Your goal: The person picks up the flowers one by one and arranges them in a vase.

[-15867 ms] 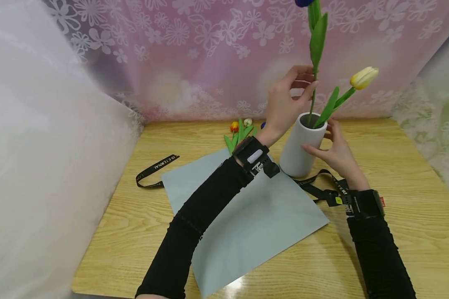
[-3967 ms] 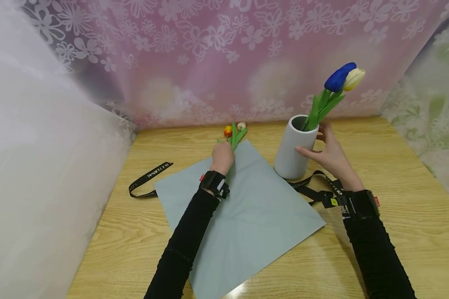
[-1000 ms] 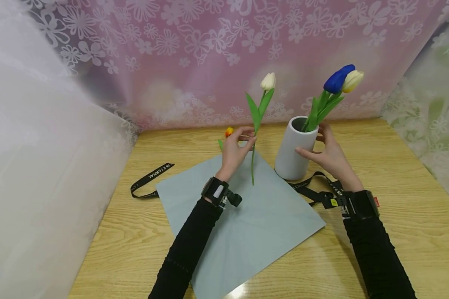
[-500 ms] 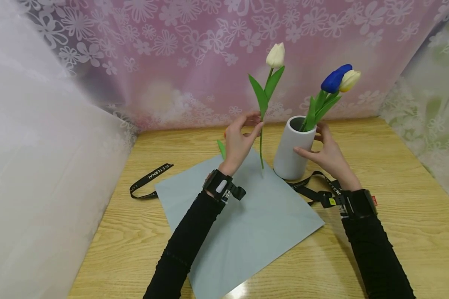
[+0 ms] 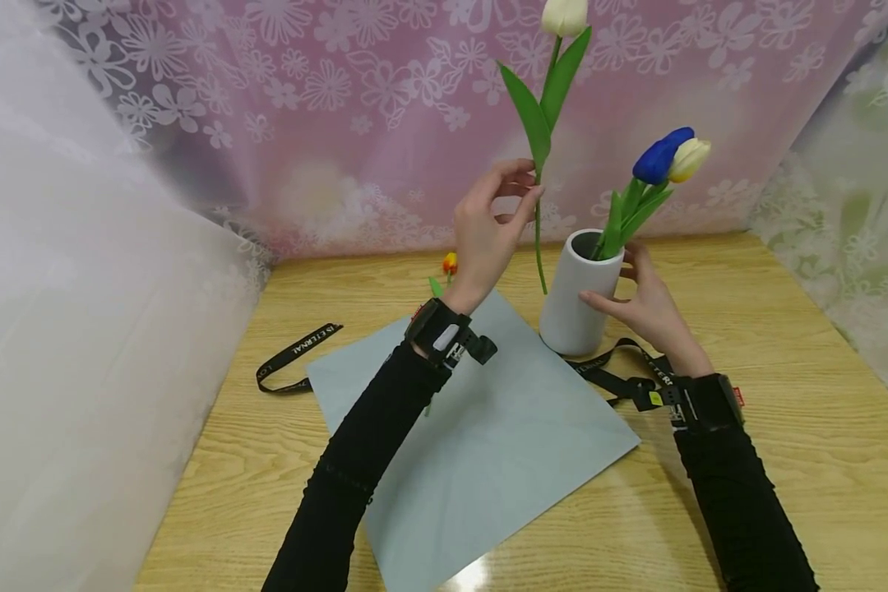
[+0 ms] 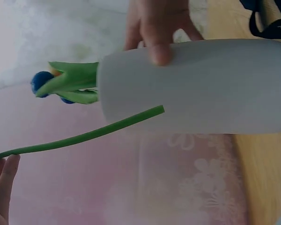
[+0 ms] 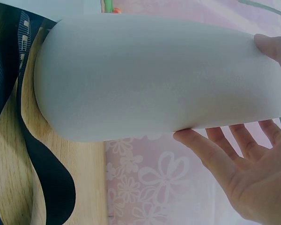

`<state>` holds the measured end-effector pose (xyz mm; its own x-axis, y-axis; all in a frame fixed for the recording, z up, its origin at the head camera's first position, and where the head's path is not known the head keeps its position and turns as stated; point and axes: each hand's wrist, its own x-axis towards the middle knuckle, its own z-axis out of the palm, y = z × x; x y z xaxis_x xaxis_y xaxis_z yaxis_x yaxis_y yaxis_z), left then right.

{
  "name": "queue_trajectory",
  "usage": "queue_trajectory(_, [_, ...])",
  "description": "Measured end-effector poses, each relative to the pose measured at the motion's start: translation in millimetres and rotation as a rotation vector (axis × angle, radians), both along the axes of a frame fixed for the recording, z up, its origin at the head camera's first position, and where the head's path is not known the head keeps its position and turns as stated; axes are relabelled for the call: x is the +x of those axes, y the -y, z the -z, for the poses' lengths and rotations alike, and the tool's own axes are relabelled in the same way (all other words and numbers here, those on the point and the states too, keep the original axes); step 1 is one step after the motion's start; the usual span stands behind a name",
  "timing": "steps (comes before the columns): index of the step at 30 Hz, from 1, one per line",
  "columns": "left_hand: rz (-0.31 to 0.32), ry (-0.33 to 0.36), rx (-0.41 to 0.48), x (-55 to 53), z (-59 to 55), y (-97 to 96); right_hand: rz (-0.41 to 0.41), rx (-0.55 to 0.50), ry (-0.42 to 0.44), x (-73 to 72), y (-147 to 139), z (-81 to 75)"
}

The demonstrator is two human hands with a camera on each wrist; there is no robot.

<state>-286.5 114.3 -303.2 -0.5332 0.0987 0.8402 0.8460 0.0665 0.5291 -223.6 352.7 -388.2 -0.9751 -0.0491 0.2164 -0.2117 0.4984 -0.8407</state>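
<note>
My left hand (image 5: 492, 226) pinches the stem of a white tulip (image 5: 565, 16) between thumb and fingers. The flower stands upright, its top cut by the head view's upper edge. The stem's lower end (image 6: 145, 114) hangs left of the vase mouth, apart from the vase in the head view. My right hand (image 5: 659, 308) holds the white vase (image 5: 577, 304) near its top, thumb on the near side and fingers behind. In the vase, a blue tulip (image 5: 662, 156) and a pale yellow tulip (image 5: 690, 160) lean right. The vase tilts slightly.
Grey-blue wrapping paper (image 5: 488, 444) lies on the wooden table (image 5: 799, 345). An orange-red tulip (image 5: 450, 263) lies at its back corner, partly hidden behind my left arm. A black printed ribbon (image 5: 314, 339) lies at left; more black ribbon (image 5: 614, 382) lies beside the vase.
Earlier my left hand held the blue tulip over the vase; it now stands inside. My left hand then took the white tulip from the paper and lifted it up and right. The right hand stayed.
</note>
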Motion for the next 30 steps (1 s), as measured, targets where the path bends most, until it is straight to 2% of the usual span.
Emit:
queue_trajectory(7, [0.011,-0.068,0.056,0.5,-26.9,-6.8,-0.008,-0.008,-0.022,-0.2,0,-0.6])
queue_trajectory(11, [0.013,-0.098,0.094,-0.1,-36.2,-11.7,-0.015,-0.015,-0.018,1.1,1,-0.5])
queue_trajectory(16, [0.031,-0.095,0.145,-0.9,-43.8,-21.3,-0.005,-0.014,-0.005,2.0,1,-1.1])
queue_trajectory(22, [0.022,-0.08,0.108,-1.2,-39.5,-32.1,-0.001,-0.012,-0.008,1.1,1,-1.4])
queue_trajectory(30, [-0.029,0.002,-0.048,-9.8,-15.6,-42.5,-0.007,-0.012,-0.02,1.0,0,0.1])
